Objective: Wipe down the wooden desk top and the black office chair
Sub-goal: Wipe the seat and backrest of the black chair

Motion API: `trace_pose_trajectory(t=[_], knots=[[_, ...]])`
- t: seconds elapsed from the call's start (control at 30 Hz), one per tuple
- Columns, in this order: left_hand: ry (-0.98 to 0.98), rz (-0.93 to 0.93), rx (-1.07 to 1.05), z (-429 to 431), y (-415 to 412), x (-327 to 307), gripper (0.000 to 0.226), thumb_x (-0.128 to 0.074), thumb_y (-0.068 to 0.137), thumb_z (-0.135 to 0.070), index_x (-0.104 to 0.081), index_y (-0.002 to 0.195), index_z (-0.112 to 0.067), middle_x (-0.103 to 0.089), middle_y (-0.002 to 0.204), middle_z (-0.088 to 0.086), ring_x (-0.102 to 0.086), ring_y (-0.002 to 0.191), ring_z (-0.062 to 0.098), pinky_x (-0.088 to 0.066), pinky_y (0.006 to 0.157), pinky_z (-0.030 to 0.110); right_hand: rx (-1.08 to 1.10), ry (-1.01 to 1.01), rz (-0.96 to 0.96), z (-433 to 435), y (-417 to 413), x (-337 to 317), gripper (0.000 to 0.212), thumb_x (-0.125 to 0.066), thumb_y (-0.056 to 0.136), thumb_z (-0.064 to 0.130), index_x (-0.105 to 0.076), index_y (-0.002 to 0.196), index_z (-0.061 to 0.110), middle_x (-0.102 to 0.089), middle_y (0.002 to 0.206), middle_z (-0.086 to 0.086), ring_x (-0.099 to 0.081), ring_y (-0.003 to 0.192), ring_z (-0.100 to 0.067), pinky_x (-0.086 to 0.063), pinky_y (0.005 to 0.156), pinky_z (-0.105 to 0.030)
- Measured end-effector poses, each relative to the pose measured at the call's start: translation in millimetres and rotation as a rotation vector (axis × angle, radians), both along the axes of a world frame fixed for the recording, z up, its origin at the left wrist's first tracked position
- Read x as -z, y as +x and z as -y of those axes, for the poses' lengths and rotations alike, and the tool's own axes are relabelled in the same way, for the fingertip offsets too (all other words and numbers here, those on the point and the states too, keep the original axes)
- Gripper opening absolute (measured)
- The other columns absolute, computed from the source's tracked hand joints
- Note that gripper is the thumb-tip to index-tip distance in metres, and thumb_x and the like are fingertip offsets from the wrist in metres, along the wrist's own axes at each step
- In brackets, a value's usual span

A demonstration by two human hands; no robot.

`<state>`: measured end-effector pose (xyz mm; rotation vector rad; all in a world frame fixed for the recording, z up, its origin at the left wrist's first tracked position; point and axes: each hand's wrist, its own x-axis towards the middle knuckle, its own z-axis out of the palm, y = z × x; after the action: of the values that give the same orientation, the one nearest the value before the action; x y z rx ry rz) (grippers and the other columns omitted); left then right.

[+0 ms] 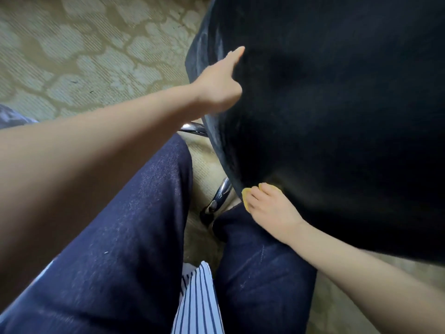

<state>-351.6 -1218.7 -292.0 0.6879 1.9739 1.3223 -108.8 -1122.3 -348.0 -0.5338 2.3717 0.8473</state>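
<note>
A: What colours do we see here?
B: The chair (337,116) is black all over, with a greyish sheen along one edge, and we make out a yellow cloth (245,197).
A: And below?
B: The carpet (84,56) is olive-tan with pale, cobble-like patches (finely ribbed). The trousers (120,237) we see are dark blue denim, the shirt (197,297) white with navy stripes, the chair leg (222,195) shiny chrome.

Yellow cloth (245,196) mostly beneath the right hand (272,213); black chair (337,104) partly beyond the upper and right edges.
</note>
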Motion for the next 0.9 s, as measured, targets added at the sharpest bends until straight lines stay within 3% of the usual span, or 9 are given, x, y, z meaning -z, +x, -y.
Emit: trace_pose_trajectory(t=[0.07,0.2,0.27,0.33,0.5,0.57,0.63,0.77,0.9], knots=[[0.02,-0.014,0.008,-4,11,-12,0.083,-0.042,0.085,0.002,-0.004,0.152,-0.029,-0.011,0.159,-0.002,-0.05,0.121,0.018,-0.045,0.051,0.011,-0.054,0.02,-0.077,-9,24,-22,0.025,-0.052,0.085,0.008,-0.072,0.097,0.016,-0.057,0.087,0.006,-0.053,0.083,-0.016,-0.043,0.078,-0.027],[-0.014,-0.003,-0.01,-13,31,-28,0.083,-0.047,0.088,-0.003,0.003,0.152,-0.021,0.001,0.16,-0.003,-0.034,0.135,0.019,-0.045,0.08,0.021,-0.105,-0.022,-0.279,-25,57,-66,0.026,-0.052,0.081,0.005,-0.074,0.094,0.012,-0.068,0.096,0.0,-0.062,0.083,-0.019,-0.042,0.087,-0.031],[-0.04,-0.025,-0.006,-15,36,-29,0.082,-0.047,0.087,-0.003,0.001,0.152,-0.02,0.001,0.16,-0.004,-0.028,0.139,0.02,-0.04,0.09,0.022,-0.09,-0.04,-0.353,-30,63,-84,0.024,-0.058,0.081,0.004,-0.074,0.097,0.01,-0.069,0.102,-0.004,-0.064,0.087,-0.022,-0.036,0.088,-0.034],[-0.039,-0.062,-0.026,-13,39,-26,0.08,-0.046,0.086,-0.002,-0.006,0.152,-0.02,-0.008,0.159,-0.003,-0.026,0.141,0.021,-0.035,0.097,0.021,-0.069,-0.047,-0.427,-30,59,-101,0.032,-0.046,0.088,0.001,-0.072,0.103,0.01,-0.069,0.106,-0.005,-0.064,0.088,-0.023,-0.037,0.085,-0.034],[0.106,-0.023,-0.127,2,32,-16,0.07,-0.04,0.079,0.006,-0.041,0.142,-0.023,-0.045,0.144,-0.003,-0.046,0.127,0.02,-0.042,0.103,0.03,-0.075,-0.052,-0.611,-23,12,-124,0.029,-0.057,0.087,0.0,-0.069,0.111,0.009,-0.068,0.113,-0.008,-0.065,0.089,-0.027,-0.038,0.081,-0.035],[0.132,-0.027,-0.145,9,19,-12,0.068,-0.035,0.075,0.009,-0.051,0.133,-0.021,-0.053,0.135,-0.005,-0.048,0.123,0.014,-0.042,0.097,0.019,-0.096,-0.047,-0.695,-18,-20,-127,0.03,-0.06,0.084,0.0,-0.07,0.111,0.009,-0.068,0.112,-0.008,-0.065,0.09,-0.028,-0.038,0.081,-0.035],[0.116,-0.049,-0.164,16,7,-8,0.069,-0.032,0.073,0.011,-0.053,0.13,-0.023,-0.054,0.133,-0.005,-0.048,0.121,0.012,-0.043,0.087,0.018,-0.093,-0.024,-0.753,-11,-54,-129,0.029,-0.058,0.085,0.001,-0.071,0.108,0.012,-0.069,0.109,-0.005,-0.065,0.089,-0.026,-0.037,0.081,-0.034],[0.093,-0.037,-0.248,30,-23,4,0.068,-0.032,0.076,0.013,-0.05,0.133,-0.019,-0.05,0.137,-0.001,-0.044,0.126,0.013,-0.042,0.097,0.024,0.014,0.089,-0.757,11,-135,-136,0.036,-0.041,0.087,0.003,-0.067,0.103,0.021,-0.064,0.103,0.006,-0.059,0.091,-0.018,-0.038,0.08,-0.03],[0.078,0.025,-0.315,38,-52,20,0.066,-0.034,0.078,0.015,-0.05,0.133,-0.018,-0.05,0.137,0.001,-0.043,0.12,0.009,-0.039,0.1,0.026,0.088,0.066,-0.754,12,-223,-132,0.03,-0.036,0.093,-0.004,-0.054,0.117,0.002,-0.05,0.117,-0.013,-0.039,0.114,-0.032,-0.027,0.093,-0.042]])
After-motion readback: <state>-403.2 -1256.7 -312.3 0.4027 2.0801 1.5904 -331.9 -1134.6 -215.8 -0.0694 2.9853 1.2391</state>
